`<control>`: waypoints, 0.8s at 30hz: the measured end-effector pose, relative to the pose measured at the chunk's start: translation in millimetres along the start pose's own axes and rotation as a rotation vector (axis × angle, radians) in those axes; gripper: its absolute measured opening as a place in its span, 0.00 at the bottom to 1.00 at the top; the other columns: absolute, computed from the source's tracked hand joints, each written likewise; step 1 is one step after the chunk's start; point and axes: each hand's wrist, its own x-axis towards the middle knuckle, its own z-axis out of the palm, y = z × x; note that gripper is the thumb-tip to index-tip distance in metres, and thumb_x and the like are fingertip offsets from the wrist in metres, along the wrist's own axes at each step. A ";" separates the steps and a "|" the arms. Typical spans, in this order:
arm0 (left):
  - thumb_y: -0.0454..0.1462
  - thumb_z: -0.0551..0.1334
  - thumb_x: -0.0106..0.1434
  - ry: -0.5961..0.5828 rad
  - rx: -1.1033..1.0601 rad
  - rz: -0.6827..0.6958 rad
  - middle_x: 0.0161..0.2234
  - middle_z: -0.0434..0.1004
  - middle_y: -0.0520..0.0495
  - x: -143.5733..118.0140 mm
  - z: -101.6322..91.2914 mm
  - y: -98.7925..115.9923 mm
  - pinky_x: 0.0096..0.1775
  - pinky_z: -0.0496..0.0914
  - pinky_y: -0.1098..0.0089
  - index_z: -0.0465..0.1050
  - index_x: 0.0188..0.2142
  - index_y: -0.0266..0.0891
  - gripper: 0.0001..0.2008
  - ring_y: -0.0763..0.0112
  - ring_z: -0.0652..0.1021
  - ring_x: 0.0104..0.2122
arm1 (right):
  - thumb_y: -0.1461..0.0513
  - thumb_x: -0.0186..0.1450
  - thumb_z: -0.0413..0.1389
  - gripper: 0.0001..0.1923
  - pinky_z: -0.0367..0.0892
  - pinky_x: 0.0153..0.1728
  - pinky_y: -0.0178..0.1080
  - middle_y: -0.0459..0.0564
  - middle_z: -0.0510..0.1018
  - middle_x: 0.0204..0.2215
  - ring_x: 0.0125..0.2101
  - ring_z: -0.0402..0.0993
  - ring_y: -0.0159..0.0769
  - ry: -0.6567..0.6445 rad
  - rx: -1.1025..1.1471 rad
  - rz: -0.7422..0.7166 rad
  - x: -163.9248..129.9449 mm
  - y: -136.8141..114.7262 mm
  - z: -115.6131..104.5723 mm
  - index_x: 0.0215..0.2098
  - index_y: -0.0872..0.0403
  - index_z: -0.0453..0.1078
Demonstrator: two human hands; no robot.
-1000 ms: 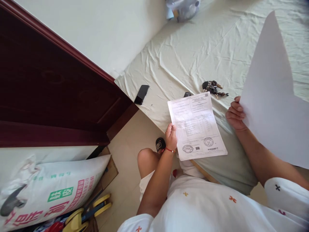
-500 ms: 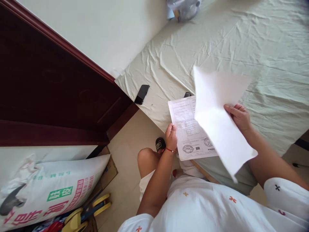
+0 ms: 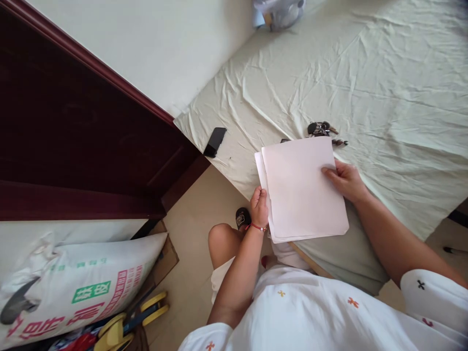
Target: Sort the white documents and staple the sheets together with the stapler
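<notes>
Head view: a thin stack of blank white paper sheets [image 3: 303, 187], long axis running away over the bed's [image 3: 383, 92] near edge, is pinched at its left edge by the left hand [image 3: 259, 207], while the right hand [image 3: 345, 180] fingers [image 3: 329, 170] are pressed flat on top.

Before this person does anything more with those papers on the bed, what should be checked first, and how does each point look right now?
1. Left hand grips the left edge of the paper stack: ok.
2. Right hand lies flat on the top sheet: ok.
3. Sheets squared up: not ok, a lower sheet peeks out along the left and bottom edges.
4. Stack fully supported by the bed: not ok, its near corner hangs past the bed edge.
5. Keys clear of the stack: cannot tell, they lie right at its far edge.
6. Phone out of the way: ok, it lies apart to the left.
</notes>
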 end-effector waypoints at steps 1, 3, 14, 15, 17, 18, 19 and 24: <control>0.59 0.68 0.65 -0.008 -0.006 0.000 0.39 0.83 0.49 -0.4 0.9 1.0 0.47 0.73 0.69 0.79 0.42 0.42 0.23 0.68 0.80 0.40 | 0.49 0.67 0.62 0.15 0.68 0.23 0.37 0.49 0.79 0.29 0.26 0.73 0.39 0.000 -0.025 -0.006 -0.3 -2.0 0.3 0.39 0.52 0.77; 0.58 0.68 0.65 -0.017 -0.020 0.001 0.39 0.83 0.49 -1.3 2.8 3.0 0.47 0.73 0.69 0.79 0.42 0.42 0.23 0.67 0.80 0.39 | 0.48 0.66 0.63 0.16 0.67 0.23 0.38 0.50 0.79 0.28 0.27 0.73 0.39 -0.006 -0.057 -0.008 -1.0 -6.1 1.6 0.38 0.52 0.77; 0.58 0.65 0.67 -0.015 -0.006 0.018 0.40 0.84 0.48 -3.4 5.9 8.2 0.46 0.73 0.67 0.80 0.44 0.42 0.23 0.65 0.80 0.40 | 0.46 0.67 0.61 0.17 0.65 0.24 0.37 0.49 0.77 0.27 0.27 0.71 0.39 -0.017 -0.162 -0.039 -7.8 -12.1 12.8 0.36 0.51 0.75; 0.58 0.65 0.67 -0.009 -0.007 0.020 0.40 0.84 0.48 -3.6 6.1 8.9 0.46 0.73 0.67 0.80 0.44 0.42 0.23 0.65 0.80 0.40 | 0.46 0.68 0.61 0.17 0.65 0.24 0.38 0.49 0.77 0.27 0.27 0.71 0.39 -0.010 -0.167 -0.043 -7.8 -11.7 12.9 0.36 0.51 0.75; 0.58 0.64 0.68 -0.007 -0.012 0.029 0.40 0.84 0.48 -4.1 6.6 9.9 0.46 0.73 0.66 0.80 0.43 0.43 0.23 0.64 0.80 0.40 | 0.47 0.69 0.60 0.17 0.65 0.25 0.38 0.50 0.77 0.27 0.27 0.71 0.39 -0.004 -0.182 -0.049 -7.1 -10.5 12.6 0.37 0.51 0.75; 0.58 0.63 0.68 -0.014 -0.016 0.038 0.40 0.84 0.48 -4.3 6.7 10.0 0.47 0.73 0.66 0.80 0.42 0.43 0.22 0.64 0.80 0.40 | 0.47 0.69 0.59 0.16 0.65 0.25 0.38 0.50 0.77 0.27 0.27 0.70 0.38 -0.006 -0.192 -0.048 -6.7 -9.7 12.4 0.37 0.51 0.75; 0.58 0.63 0.69 -0.026 -0.023 0.046 0.40 0.84 0.48 -4.5 6.7 10.0 0.47 0.74 0.65 0.80 0.41 0.43 0.22 0.64 0.80 0.40 | 0.48 0.70 0.58 0.16 0.65 0.25 0.38 0.50 0.76 0.27 0.27 0.70 0.38 -0.006 -0.201 -0.046 -6.3 -9.1 12.2 0.37 0.51 0.74; 0.58 0.65 0.67 -0.050 -0.061 0.019 0.41 0.84 0.47 -5.1 6.3 10.0 0.47 0.74 0.64 0.79 0.43 0.43 0.22 0.63 0.81 0.41 | 0.50 0.71 0.55 0.15 0.65 0.26 0.38 0.50 0.76 0.29 0.28 0.69 0.38 -0.008 -0.215 -0.051 -6.2 -8.9 13.1 0.37 0.52 0.73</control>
